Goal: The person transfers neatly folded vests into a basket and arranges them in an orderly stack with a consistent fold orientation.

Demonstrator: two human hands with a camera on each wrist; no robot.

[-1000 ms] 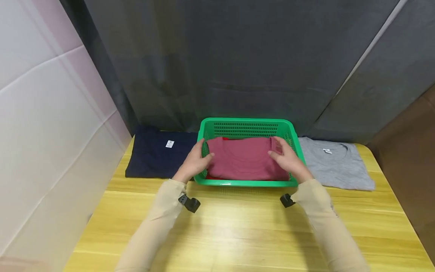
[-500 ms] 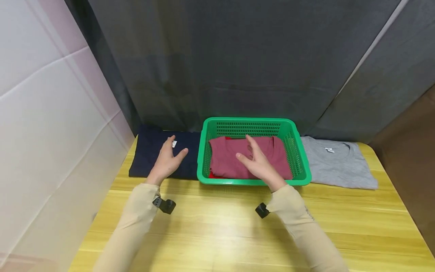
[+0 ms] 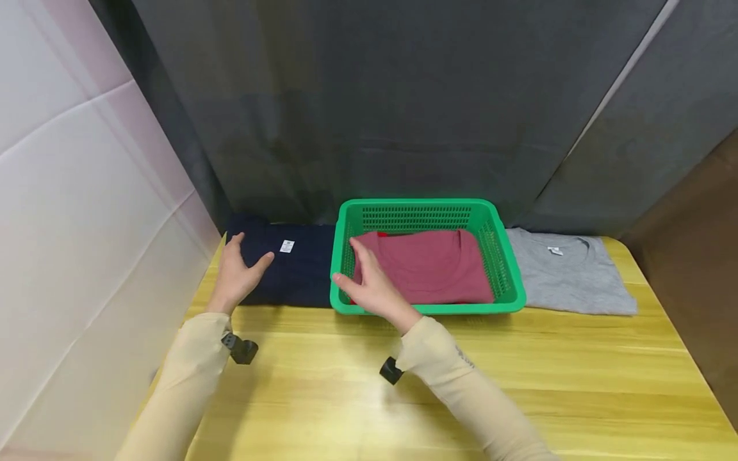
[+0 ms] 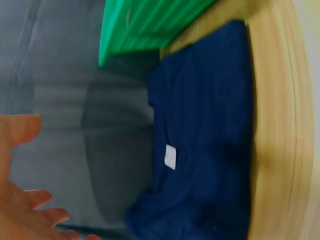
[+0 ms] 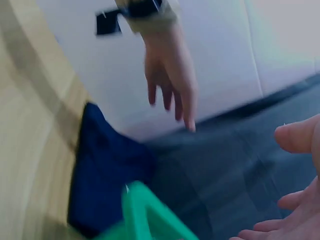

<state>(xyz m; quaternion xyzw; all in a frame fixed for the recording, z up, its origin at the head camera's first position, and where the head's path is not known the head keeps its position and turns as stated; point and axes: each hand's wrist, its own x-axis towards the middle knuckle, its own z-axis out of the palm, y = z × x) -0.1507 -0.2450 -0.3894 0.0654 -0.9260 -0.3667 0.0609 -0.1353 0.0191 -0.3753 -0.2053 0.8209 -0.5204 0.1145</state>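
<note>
A folded navy shirt [image 3: 305, 275] with a white label lies on the table left of the green basket [image 3: 426, 308]. Above its left end hovers my left hand [image 3: 235, 276], thumb and fingers spread, holding nothing; the left wrist view shows the shirt [image 4: 205, 130] apart from the fingers. My right hand [image 3: 375, 288] hangs over the basket's left front corner, also spread and holding nothing. Inside the basket lies a folded dusty-rose shirt [image 3: 432, 269], with bits of red cloth [image 3: 383, 234] showing at its edges.
A folded grey shirt [image 3: 571, 275] with a label lies right of the basket. A dark grey curtain [image 3: 403, 102] stands behind the wooden table [image 3: 323, 384]. A white panel [image 3: 86, 224] borders the left side and a brown one [image 3: 692, 237] the right.
Both hands have let go of the dusty-rose shirt in the basket and moved left. The left hand is now over the navy shirt, the right over the basket's left side.
</note>
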